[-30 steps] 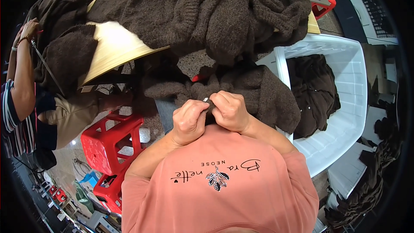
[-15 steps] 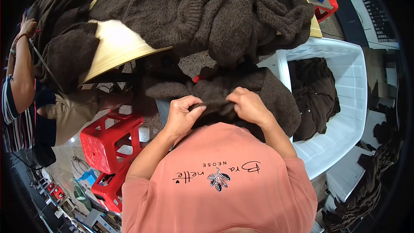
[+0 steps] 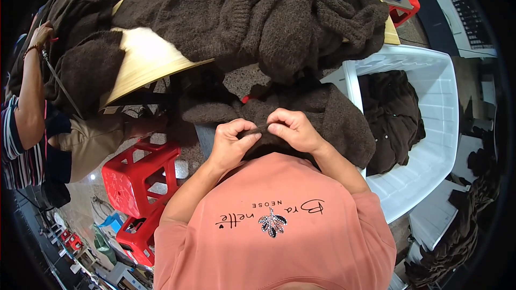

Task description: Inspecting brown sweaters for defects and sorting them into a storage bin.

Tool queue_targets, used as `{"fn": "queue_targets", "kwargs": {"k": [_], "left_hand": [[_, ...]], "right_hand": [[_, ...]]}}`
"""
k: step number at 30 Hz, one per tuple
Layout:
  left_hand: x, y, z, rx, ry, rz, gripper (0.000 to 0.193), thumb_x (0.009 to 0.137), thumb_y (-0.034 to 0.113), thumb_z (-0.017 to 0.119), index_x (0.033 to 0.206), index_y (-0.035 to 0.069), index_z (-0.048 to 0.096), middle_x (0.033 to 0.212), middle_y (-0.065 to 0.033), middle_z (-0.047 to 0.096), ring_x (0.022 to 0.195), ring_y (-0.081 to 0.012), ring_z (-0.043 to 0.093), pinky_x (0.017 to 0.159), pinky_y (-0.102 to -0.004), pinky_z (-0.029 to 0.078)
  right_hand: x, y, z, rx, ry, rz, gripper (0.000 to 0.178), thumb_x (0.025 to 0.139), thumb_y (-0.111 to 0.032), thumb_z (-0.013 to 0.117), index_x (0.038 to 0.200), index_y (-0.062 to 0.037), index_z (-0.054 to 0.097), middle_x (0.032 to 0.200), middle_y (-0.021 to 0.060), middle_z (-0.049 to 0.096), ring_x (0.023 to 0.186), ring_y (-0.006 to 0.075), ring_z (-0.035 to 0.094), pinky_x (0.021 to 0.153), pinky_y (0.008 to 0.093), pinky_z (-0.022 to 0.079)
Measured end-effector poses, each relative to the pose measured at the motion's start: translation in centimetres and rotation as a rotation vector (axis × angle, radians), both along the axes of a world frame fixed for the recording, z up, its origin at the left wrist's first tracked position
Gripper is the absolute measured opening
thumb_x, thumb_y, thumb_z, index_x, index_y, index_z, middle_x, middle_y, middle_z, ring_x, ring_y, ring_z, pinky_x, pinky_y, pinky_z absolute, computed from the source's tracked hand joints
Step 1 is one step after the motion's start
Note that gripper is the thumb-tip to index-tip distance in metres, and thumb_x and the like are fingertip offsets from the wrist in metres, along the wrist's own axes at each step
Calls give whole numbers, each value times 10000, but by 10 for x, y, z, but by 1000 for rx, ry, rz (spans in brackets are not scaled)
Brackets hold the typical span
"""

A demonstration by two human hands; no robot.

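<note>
A dark brown knitted garment (image 3: 333, 113) lies across my lap, its folds spreading to both sides. My left hand (image 3: 234, 139) pinches the edge of it between thumb and fingers. Close beside, my right hand (image 3: 293, 129) pinches the same edge, the two hands only a short gap apart. Just beyond them, a small red thing (image 3: 246, 99) shows against the brown knit; its kind is unclear. The garment's lower part is hidden behind my hands and shirt.
Brown knitwear (image 3: 215, 27) is heaped on a wooden table (image 3: 145, 64) ahead. At right stands a white plastic tub (image 3: 438, 129) holding dark garments (image 3: 389, 123). Red stools (image 3: 121, 185) are at left, near another person's arm (image 3: 31, 86) with a metal rod (image 3: 62, 86).
My right hand has moved left along the garment's edge, closer to my left hand. At the far left, the other person's hand has shifted slightly.
</note>
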State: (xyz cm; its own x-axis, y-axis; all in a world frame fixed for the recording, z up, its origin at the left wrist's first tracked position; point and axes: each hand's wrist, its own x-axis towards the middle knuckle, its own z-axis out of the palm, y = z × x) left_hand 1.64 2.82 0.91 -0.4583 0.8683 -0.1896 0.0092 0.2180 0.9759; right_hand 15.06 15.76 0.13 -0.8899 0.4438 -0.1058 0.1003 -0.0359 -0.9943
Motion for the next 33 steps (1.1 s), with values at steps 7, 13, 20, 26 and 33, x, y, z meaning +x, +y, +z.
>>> {"fn": "queue_targets", "kwargs": {"k": [7, 13, 20, 26, 33], "left_hand": [[7, 3, 6, -67, -223, -84, 54, 710, -1, 656, 717, -9, 603, 613, 43, 527, 597, -14, 430, 507, -181, 351], [-19, -1, 20, 152, -463, 174, 79, 805, 7, 555, 826, -37, 617, 764, -14, 600, 680, -58, 525, 624, -201, 425], [-31, -7, 16, 177, -535, 185, 41, 757, -14, 584, 795, -14, 599, 767, -29, 597, 685, -74, 532, 651, -223, 433], [-32, -4, 22, 185, -798, 220, 99, 756, -4, 574, 851, -23, 593, 813, -93, 631, 704, -134, 594, 686, -267, 491], [-44, -14, 21, 298, -809, 239, 121, 781, 23, 547, 874, -45, 585, 856, -138, 634, 740, -185, 618, 718, -298, 505]], "right_hand": [[-7, -8, 2, 332, 113, 16, 82, 735, -35, 612, 779, 1, 552, 710, 104, 553, 649, 221, 555, 588, 295, 438], [14, 18, -8, 399, -14, -23, 326, 641, -66, 696, 917, 8, 539, 870, 102, 541, 802, 216, 548, 723, 293, 438], [47, 14, -38, 408, 3, -103, 368, 622, 108, 538, 974, 10, 580, 875, 144, 608, 785, 254, 614, 678, 294, 470], [50, 20, -9, 687, -45, -190, 357, 602, 115, 528, 936, 5, 585, 848, 137, 598, 775, 288, 593, 668, 318, 480], [53, 25, -21, 1046, -140, -226, 315, 616, 122, 499, 894, -2, 580, 806, 124, 595, 732, 316, 584, 654, 343, 487]]}}
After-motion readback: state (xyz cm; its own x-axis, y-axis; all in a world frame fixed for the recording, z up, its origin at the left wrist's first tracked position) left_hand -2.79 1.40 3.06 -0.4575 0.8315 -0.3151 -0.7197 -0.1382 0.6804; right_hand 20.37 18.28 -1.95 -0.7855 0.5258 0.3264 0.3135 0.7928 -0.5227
